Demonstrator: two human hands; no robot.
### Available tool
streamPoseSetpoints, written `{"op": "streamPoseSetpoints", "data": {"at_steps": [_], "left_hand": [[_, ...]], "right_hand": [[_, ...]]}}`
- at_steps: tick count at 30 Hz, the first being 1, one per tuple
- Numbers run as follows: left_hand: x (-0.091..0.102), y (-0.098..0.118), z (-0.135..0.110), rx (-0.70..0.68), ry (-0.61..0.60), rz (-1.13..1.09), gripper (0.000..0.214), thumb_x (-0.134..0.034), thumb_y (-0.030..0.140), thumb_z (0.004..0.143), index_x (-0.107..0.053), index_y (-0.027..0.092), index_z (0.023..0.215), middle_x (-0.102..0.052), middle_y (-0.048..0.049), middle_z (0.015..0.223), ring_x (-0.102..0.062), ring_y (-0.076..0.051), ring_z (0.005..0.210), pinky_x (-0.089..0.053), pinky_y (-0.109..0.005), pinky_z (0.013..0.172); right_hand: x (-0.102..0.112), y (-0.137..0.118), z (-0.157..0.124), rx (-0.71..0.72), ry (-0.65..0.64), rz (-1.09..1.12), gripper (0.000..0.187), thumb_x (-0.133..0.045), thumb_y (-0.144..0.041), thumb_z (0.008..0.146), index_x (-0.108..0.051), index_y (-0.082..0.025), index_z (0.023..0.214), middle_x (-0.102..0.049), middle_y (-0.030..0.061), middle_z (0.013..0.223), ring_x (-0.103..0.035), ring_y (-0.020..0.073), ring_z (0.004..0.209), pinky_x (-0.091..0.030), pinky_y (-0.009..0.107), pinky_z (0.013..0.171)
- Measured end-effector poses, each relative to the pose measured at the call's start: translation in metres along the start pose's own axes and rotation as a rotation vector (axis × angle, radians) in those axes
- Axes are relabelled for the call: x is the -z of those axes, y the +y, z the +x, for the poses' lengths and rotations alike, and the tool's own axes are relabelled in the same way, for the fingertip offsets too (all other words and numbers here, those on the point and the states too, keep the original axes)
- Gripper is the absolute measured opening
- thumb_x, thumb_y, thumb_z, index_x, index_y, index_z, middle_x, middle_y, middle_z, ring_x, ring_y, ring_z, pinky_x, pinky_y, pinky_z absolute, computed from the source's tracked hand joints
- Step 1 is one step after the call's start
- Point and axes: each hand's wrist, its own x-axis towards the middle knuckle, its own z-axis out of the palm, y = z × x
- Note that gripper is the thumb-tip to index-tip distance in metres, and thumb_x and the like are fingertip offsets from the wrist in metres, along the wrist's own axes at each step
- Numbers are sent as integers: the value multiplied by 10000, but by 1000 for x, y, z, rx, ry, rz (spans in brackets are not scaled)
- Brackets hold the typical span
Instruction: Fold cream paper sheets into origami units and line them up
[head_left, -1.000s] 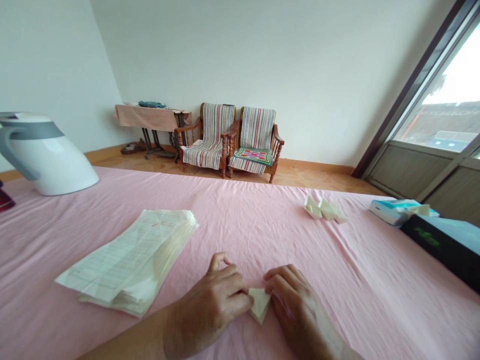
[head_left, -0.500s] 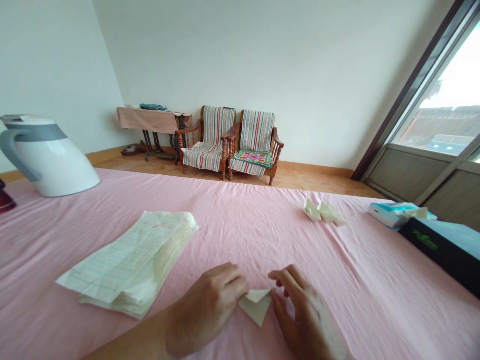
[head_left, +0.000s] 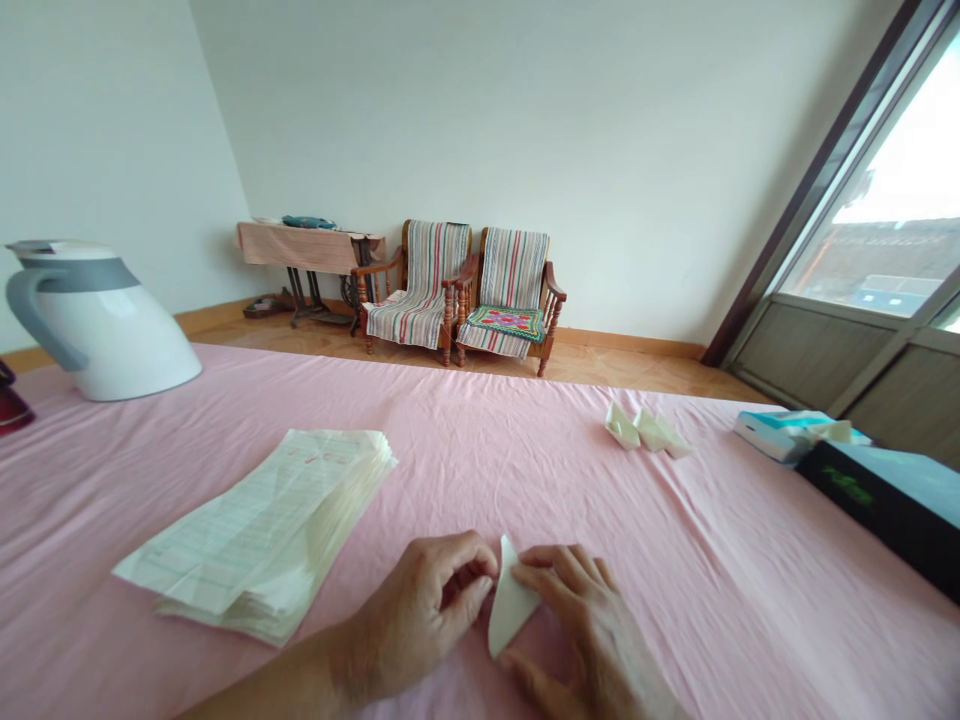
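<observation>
A small piece of folded pale paper [head_left: 511,608] is between my hands, low in the middle of the head view, just over the pink cloth. My right hand [head_left: 589,620] grips its right side, fingers on the upper part and thumb near the lower tip. The thumb and forefinger of my left hand [head_left: 429,605] are closed at the paper's left edge; the exact contact is partly hidden. Left of my hands lies a stack of printed paper sheets [head_left: 262,520]. Several folded paper pieces [head_left: 646,430] sit farther off to the right.
A pink cloth [head_left: 480,450] covers the surface. At left stand a white and grey jug [head_left: 139,335] and a dark red object [head_left: 13,405]. A tissue pack [head_left: 780,435] and a black box [head_left: 870,505] lie at right. Two wooden chairs [head_left: 510,280] are beyond.
The folded paper has turned from lying flat, point toward me, to a more upright, narrow shape. My right fingers have moved onto it. The left fingers stay at its left side.
</observation>
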Motion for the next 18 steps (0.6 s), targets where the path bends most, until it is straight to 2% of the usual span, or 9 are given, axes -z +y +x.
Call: {"op": "streamPoseSetpoints", "data": {"at_steps": [2,4,6,8,11,14,16,18], "left_hand": [[1,-3,3,-19,91,50,182,-470,43,833,-582,177,885,-612,-8,813,-584,-136,747,-470,-228,702],[2,-6,6,-67,145,106,330,-469,-13,766,-588,193,995,-615,-31,948,-580,-165,892,-476,-280,817],[3,-9,9,-136,112,145,463,-476,-40,740,-590,226,1102,-592,-47,1095,-541,-187,1039,-447,-336,925],[5,-10,11,-192,55,180,449,-488,-53,745,-632,240,1054,-584,-45,1141,-514,-195,1096,-419,-359,966],[6,-10,13,-259,34,242,330,-492,-82,733,-633,197,842,-617,-33,1069,-519,-194,1063,-394,-354,950],[6,-5,10,-314,30,327,299,-498,-101,681,-554,173,787,-635,-16,1021,-514,-196,1021,-354,-357,924],[5,0,5,-319,26,390,297,-499,-96,630,-508,166,769,-627,-11,919,-514,-195,936,-345,-354,872],[4,6,1,-315,28,449,278,-506,-77,608,-478,162,747,-582,-5,792,-496,-187,831,-338,-348,816]], "right_hand": [[-2,1,-1,-11,24,4,428,-722,-416,710,-628,-249,1093,-636,81,1115,-576,290,974,-444,415,801],[-5,2,-1,-8,45,20,430,-740,-428,694,-633,-264,1076,-644,67,1112,-576,287,972,-437,413,805],[-6,2,-1,-2,55,28,403,-735,-402,704,-634,-266,1070,-649,64,1102,-578,279,968,-433,405,807],[-6,1,0,4,66,17,397,-721,-367,717,-628,-263,1089,-651,66,1094,-579,274,967,-433,397,802],[-6,-1,0,26,87,-39,417,-697,-384,749,-604,-240,1130,-642,86,1107,-579,284,973,-434,409,794],[-6,-3,-2,54,143,-77,451,-702,-427,753,-582,-213,1132,-631,108,1123,-574,297,984,-427,424,806],[-8,-3,-3,60,175,-65,397,-713,-389,746,-589,-218,1083,-634,96,1099,-569,289,978,-418,417,811],[-10,-1,-5,45,177,-40,258,-692,-290,758,-601,-232,993,-640,70,1051,-568,267,947,-412,395,795]]}}
